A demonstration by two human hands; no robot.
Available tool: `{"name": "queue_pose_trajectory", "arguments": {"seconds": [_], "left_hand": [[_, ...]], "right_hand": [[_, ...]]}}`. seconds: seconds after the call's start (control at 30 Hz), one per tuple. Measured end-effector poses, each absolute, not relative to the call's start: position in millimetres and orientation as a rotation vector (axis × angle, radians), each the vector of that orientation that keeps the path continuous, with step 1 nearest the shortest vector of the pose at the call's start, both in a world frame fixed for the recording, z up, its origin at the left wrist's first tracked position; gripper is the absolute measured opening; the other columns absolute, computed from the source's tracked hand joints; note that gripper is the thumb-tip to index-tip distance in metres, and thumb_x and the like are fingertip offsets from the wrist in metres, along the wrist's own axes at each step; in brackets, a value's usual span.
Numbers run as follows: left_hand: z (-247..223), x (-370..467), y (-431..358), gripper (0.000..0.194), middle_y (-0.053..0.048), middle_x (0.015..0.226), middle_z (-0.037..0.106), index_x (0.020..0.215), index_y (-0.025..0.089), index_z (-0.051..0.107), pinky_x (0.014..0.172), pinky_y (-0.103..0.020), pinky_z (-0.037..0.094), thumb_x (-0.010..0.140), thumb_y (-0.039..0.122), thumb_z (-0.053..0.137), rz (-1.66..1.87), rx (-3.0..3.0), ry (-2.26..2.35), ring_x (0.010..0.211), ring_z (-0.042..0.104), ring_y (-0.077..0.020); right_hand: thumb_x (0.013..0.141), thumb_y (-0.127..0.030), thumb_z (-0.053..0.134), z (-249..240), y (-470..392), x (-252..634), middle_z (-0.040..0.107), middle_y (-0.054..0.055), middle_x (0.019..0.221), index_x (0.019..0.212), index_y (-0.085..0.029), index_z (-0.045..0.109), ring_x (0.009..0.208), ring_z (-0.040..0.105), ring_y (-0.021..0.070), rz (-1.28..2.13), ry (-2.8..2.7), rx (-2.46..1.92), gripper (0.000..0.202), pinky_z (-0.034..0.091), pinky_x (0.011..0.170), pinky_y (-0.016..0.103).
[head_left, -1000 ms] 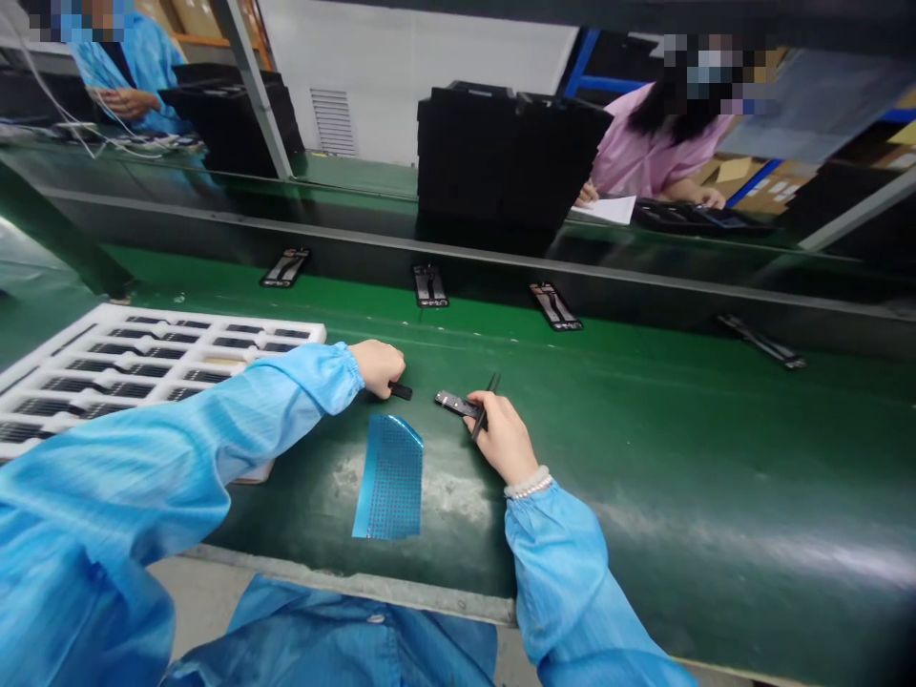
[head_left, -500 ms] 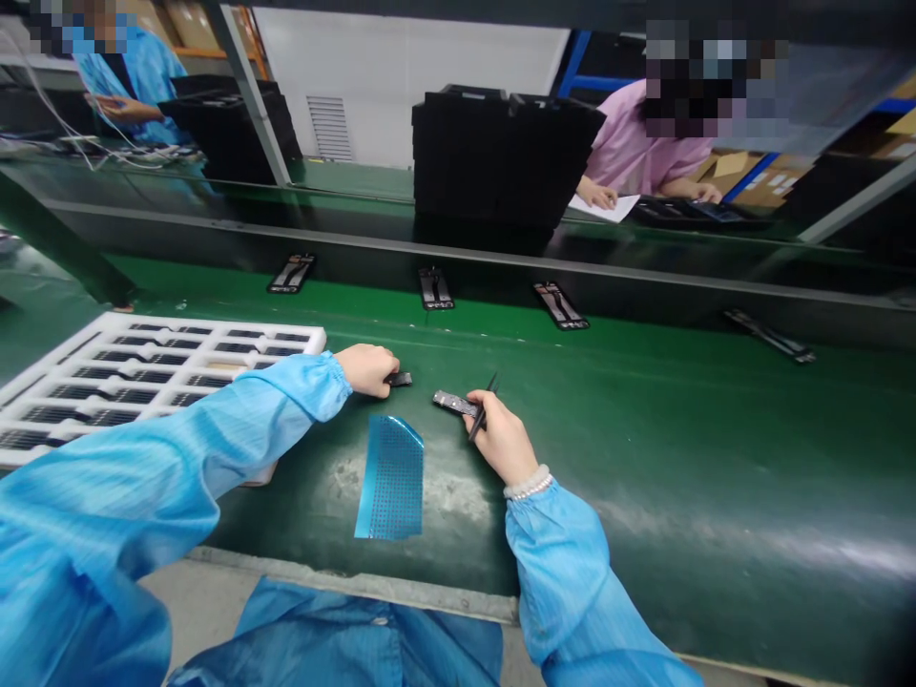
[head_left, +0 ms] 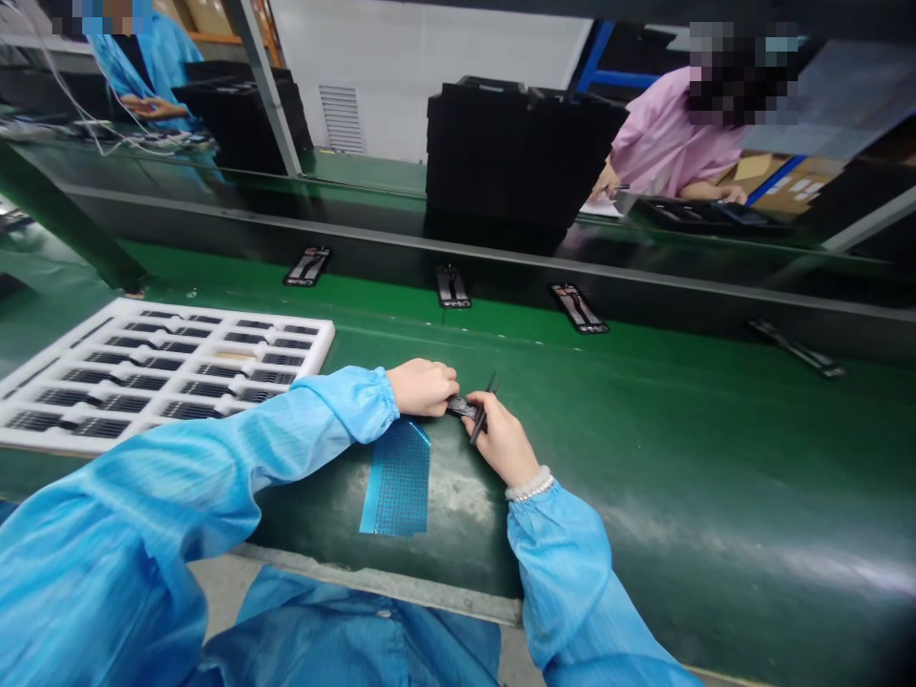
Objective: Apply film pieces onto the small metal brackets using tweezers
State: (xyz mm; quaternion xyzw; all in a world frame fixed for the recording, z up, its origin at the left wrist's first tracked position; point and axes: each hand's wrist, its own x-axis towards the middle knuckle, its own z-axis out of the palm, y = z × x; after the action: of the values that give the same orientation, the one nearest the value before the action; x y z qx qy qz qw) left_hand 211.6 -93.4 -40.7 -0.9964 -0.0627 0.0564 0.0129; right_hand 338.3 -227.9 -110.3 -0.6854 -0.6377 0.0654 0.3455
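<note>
My right hand is closed on a narrow circuit board, with dark tweezers also in its fingers, points up. My left hand is closed at the board's left end. A small dark flat piece was visible in its fingers earlier; the fingers and the board now mostly hide it, so whether the two parts touch is unclear. Just below my left hand, a blue sheet dotted with rows of small marks lies on the green work surface, its upper right corner curled.
A white foam tray with several slotted dark parts sits at left. Several phone screen assemblies lie along the back strip. Beyond the ledge stand stacked black trays, with one co-worker at right and another at left.
My left hand has moved right with the small dark piece, up to the circuit board in my right hand. My right hand stays nearly in place. The background view has shifted slightly.
</note>
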Motion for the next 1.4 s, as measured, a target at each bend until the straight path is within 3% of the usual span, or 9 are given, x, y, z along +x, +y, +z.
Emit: {"name": "queue_pose_trajectory", "arguments": {"seconds": [0.17,0.3,0.47,0.63,0.77,0.93,1.07,1.2,1.4], "left_hand": [[-48.2,208.7,-88.4,0.029,-0.008,0.104,0.060,0.105,0.018,0.063,0.081,-0.028,0.045,0.093,0.030,0.039,0.137,-3.123,-0.142,0.095,0.057,-0.0195],[-54.0,199.8,-79.6,0.040,-0.008,0.113,0.058,0.114,0.017,0.057,0.083,-0.026,0.044,0.084,0.043,0.056,0.158,-3.163,-0.096,0.100,0.055,-0.0202],[-59.1,201.3,-77.9,0.038,-0.010,0.113,0.060,0.115,0.016,0.055,0.085,-0.029,0.044,0.085,0.038,0.057,0.149,-3.214,-0.068,0.102,0.055,-0.0214],[-57.0,211.1,-97.8,0.017,-0.007,0.098,0.066,0.094,0.019,0.063,0.070,-0.027,0.048,0.081,0.029,0.063,0.145,-3.258,-0.182,0.094,0.060,-0.0204],[-44.1,212.9,-95.6,0.011,-0.005,0.085,0.066,0.078,0.019,0.062,0.061,-0.024,0.048,0.074,0.026,0.070,0.162,-3.244,-0.420,0.083,0.063,-0.0178],[-13.3,150.0,-34.4,0.023,-0.008,0.109,0.061,0.105,0.018,0.055,0.074,-0.026,0.049,0.084,0.026,0.059,0.018,-3.125,-0.865,0.092,0.062,-0.0174],[-3.9,73.3,5.8,0.021,-0.011,0.105,0.059,0.108,0.012,0.050,0.084,-0.029,0.046,0.088,0.016,0.050,-0.075,-3.032,-1.075,0.099,0.059,-0.0196],[-19.6,60.3,7.6,0.020,-0.011,0.103,0.058,0.107,0.012,0.051,0.087,-0.029,0.043,0.087,0.015,0.051,-0.080,-3.140,-0.856,0.098,0.057,-0.0195],[-45.4,136.9,-18.4,0.018,-0.005,0.104,0.058,0.102,0.021,0.056,0.086,-0.024,0.041,0.084,0.019,0.058,-0.035,-3.321,-0.246,0.099,0.052,-0.0171]], "right_hand": [[0.080,-0.019,0.050,-111.3,-227.4,338.4,0.063,0.009,0.100,0.105,-0.021,0.049,0.089,0.063,0.0219,0.201,-1.647,-1.761,0.025,0.051,0.078,0.034],[0.080,-0.021,0.051,-112.2,-227.6,337.7,0.064,0.009,0.100,0.105,-0.020,0.049,0.090,0.063,0.0215,0.229,-1.634,-1.750,0.025,0.051,0.079,0.033],[0.081,-0.025,0.053,-113.0,-227.1,335.5,0.066,0.006,0.092,0.099,-0.022,0.050,0.081,0.065,0.0198,0.256,-1.608,-1.764,0.019,0.052,0.071,0.030],[0.083,-0.034,0.050,-109.9,-229.9,335.5,0.067,0.005,0.085,0.095,-0.022,0.049,0.073,0.066,0.0200,0.236,-1.623,-1.726,0.016,0.052,0.065,0.031],[0.075,-0.051,0.057,-112.7,-232.7,348.8,0.068,0.005,0.081,0.100,-0.023,0.050,0.072,0.068,0.0225,0.239,-1.572,-1.746,0.038,0.054,0.063,0.032],[0.067,-0.063,0.058,-119.7,-228.8,368.0,0.068,0.010,0.092,0.101,-0.024,0.047,0.078,0.068,0.0259,0.286,-1.364,-1.839,0.053,0.054,0.065,0.036],[0.066,-0.062,0.060,-121.3,-223.5,359.8,0.069,0.012,0.092,0.099,-0.022,0.049,0.079,0.067,0.0255,0.365,-1.261,-1.818,0.053,0.053,0.069,0.038],[0.071,-0.056,0.060,-121.2,-214.5,343.8,0.068,0.012,0.091,0.099,-0.021,0.050,0.075,0.066,0.0224,0.409,-1.278,-1.732,0.046,0.053,0.070,0.038],[0.075,-0.051,0.059,-123.3,-218.5,344.8,0.068,0.012,0.090,0.101,-0.020,0.049,0.076,0.067,0.0216,0.395,-1.225,-1.736,0.042,0.054,0.073,0.040]]}}
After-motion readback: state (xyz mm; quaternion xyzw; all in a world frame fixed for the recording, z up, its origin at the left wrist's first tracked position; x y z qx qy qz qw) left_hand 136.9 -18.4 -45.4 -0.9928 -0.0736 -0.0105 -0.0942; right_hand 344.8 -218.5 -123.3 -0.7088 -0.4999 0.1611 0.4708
